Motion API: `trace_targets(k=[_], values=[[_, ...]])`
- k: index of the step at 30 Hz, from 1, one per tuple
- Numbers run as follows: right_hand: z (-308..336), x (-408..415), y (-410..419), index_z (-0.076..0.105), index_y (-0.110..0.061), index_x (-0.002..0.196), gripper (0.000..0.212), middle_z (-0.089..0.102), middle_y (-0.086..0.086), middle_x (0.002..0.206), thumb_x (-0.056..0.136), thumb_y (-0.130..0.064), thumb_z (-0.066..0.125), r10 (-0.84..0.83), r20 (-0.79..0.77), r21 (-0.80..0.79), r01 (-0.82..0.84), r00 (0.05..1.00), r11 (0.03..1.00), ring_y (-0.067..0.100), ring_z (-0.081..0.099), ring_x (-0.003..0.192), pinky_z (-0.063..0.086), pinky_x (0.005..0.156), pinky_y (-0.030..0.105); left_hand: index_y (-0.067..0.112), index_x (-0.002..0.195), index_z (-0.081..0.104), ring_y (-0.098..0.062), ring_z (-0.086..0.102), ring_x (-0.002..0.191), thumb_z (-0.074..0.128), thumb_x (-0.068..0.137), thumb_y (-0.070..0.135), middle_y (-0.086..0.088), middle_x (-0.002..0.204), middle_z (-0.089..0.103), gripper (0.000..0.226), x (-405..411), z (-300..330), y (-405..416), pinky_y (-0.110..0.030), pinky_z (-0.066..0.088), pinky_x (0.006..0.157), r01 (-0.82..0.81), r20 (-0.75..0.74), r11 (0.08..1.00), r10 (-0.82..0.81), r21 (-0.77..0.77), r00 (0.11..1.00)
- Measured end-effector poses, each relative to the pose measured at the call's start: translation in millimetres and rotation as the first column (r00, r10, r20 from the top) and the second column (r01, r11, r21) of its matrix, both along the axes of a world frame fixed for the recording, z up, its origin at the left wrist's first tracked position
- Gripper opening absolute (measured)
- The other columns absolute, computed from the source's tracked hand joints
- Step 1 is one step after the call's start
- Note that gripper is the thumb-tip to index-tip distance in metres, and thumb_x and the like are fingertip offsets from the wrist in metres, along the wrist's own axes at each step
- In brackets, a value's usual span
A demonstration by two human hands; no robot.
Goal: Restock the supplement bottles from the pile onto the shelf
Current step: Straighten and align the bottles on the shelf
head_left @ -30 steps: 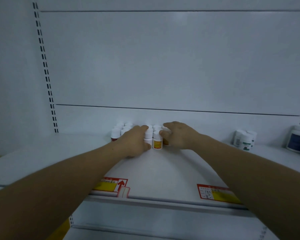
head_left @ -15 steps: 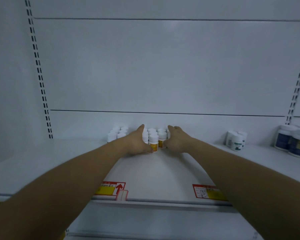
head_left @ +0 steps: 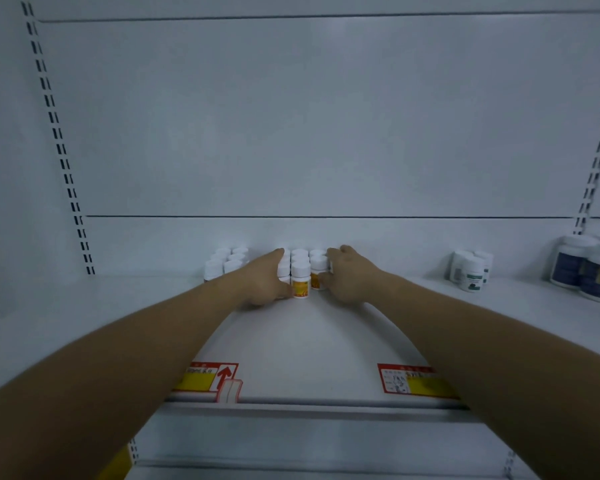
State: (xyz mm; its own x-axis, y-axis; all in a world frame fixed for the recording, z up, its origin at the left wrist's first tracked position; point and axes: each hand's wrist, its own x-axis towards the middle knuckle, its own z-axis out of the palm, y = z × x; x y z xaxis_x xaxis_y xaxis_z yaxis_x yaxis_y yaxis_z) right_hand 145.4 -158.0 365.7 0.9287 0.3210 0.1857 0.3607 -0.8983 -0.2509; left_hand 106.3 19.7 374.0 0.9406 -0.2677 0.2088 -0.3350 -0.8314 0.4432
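Two bare hands bracket a block of small supplement bottles (head_left: pixel 300 271) at the rear of a white shelf (head_left: pixel 84 306). The left hand (head_left: pixel 265 280) lies flat against the block's 9 o'clock side, fingers straight and together, thumb tip touching the base of the front bottle (head_left: pixel 300 282). The right hand (head_left: pixel 347 275) meets the 3 o'clock side with fingers bent round the end bottles, thumb against the lower body of the second front bottle (head_left: pixel 316 277); whether it presses or truly grasps cannot be told. The block thus sits between the two palms, touching both.

Counted caps in the block: about seven show, in rows running toward 12 o'clock; others are hidden behind the hands. Each bottle is a short white cylinder with a smooth round cap — the two front ones carry orange-yellow labels.

At 9 o'clock of the left hand, just beside it, stands a second cluster (head_left: pixel 227 261) of about six like bottles, only caps and white shoulders visible.

Well apart at 3 o'clock stand three white bottles with green-printed labels (head_left: pixel 470 270), and beyond them, at the frame edge, three broader jars with dark blue labels (head_left: pixel 589 271).

The shelf is smooth painted metal; its front edge bears two red-bordered price tags with yellow fields, left (head_left: pixel 207 377) and right (head_left: pixel 413 379). Two slotted uprights (head_left: pixel 58 140) flank the plain back panel
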Motion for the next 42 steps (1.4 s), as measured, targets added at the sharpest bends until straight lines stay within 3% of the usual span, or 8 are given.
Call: trace_targets(k=[4,8,10,14,19,26,34,42], values=[[2,-2,0,0.037,-0.010,0.135,0.048,0.037,0.012,0.134,0.095,-0.035,0.047,0.001,0.008,-0.013,-0.001,1.000,1.000,0.028,0.048,0.114,0.038,0.090,0.033,0.014,0.106,0.049,-0.017,0.056,0.091,0.070,0.079,0.035,-0.003,0.102,0.060,0.040,2,3,1,-0.032,0.044,0.083,-0.042,-0.019,0.999,0.042,0.026,0.999],[15,-7,-5,0.032,-0.009,0.141,0.052,0.031,0.015,0.145,0.098,-0.035,0.043,0.005,0.054,-0.045,-0.002,0.999,0.999,0.030,0.036,0.131,0.034,0.101,0.037,0.020,0.080,0.045,-0.015,0.050,0.075,0.069,0.079,0.037,-0.001,0.084,0.051,0.030,3,6,-3,-0.028,0.038,0.062,-0.063,0.019,0.997,0.063,0.042,0.998],[23,-12,-8,0.033,-0.010,0.142,0.054,0.033,0.015,0.146,0.097,-0.037,0.044,-0.003,0.067,-0.063,0.007,0.998,0.998,0.030,0.036,0.132,0.033,0.104,0.038,0.020,0.085,0.045,-0.019,0.050,0.084,0.069,0.079,0.039,-0.003,0.091,0.049,0.031,1,8,-3,-0.029,0.035,0.067,-0.076,0.022,0.994,0.075,0.079,0.997],[37,-22,-24,0.029,-0.015,0.147,0.060,0.032,0.010,0.150,0.096,-0.044,0.043,-0.045,0.112,-0.124,0.059,0.993,0.990,0.028,0.031,0.136,0.028,0.107,0.035,0.014,0.144,0.027,-0.025,0.026,0.138,0.065,0.082,0.044,-0.008,0.151,0.024,0.079,-11,15,-4,-0.034,0.027,0.105,-0.066,0.028,0.978,0.062,0.198,0.998],[48,-34,-63,0.031,-0.020,0.147,0.062,0.029,0.005,0.154,0.095,-0.052,0.043,-0.148,0.151,-0.146,0.171,0.977,0.974,0.023,0.026,0.140,0.022,0.111,0.033,0.022,0.130,0.045,-0.022,0.044,0.119,0.065,0.082,0.046,-0.001,0.128,0.046,0.057,-31,25,-36,-0.037,0.036,0.100,0.083,0.081,0.973,-0.103,0.218,0.991],[57,-49,-166,0.037,-0.025,0.143,0.057,0.049,0.001,0.141,0.093,-0.051,0.045,-0.308,0.134,-0.086,0.320,0.942,0.943,0.019,0.039,0.132,0.029,0.105,0.030,0.026,0.146,0.027,-0.020,0.033,0.134,0.060,0.086,0.049,0.002,0.152,0.028,0.072,-46,19,-120,-0.025,0.026,0.099,0.166,0.021,0.976,-0.170,0.142,0.985],[39,-16,-268,0.030,-0.018,0.147,0.061,0.030,0.005,0.154,0.095,-0.047,0.046,-0.243,0.092,-0.114,0.253,0.966,0.961,0.024,0.028,0.140,0.024,0.109,0.032,0.021,0.148,0.020,-0.022,0.033,0.135,0.059,0.086,0.048,-0.003,0.153,0.027,0.078,-20,3,-222,-0.028,0.030,0.100,0.035,-0.087,0.993,-0.025,0.114,0.996],[20,27,-285,0.039,-0.012,0.139,0.051,0.048,0.015,0.136,0.094,-0.034,0.051,-0.040,0.072,-0.111,0.048,0.997,0.993,0.029,0.047,0.120,0.036,0.093,0.031,0.018,0.145,0.022,-0.024,0.043,0.126,0.067,0.082,0.035,-0.007,0.144,0.041,0.080,18,-10,-279,-0.023,0.031,0.087,-0.123,-0.081,0.992,0.121,-0.031,0.989]])
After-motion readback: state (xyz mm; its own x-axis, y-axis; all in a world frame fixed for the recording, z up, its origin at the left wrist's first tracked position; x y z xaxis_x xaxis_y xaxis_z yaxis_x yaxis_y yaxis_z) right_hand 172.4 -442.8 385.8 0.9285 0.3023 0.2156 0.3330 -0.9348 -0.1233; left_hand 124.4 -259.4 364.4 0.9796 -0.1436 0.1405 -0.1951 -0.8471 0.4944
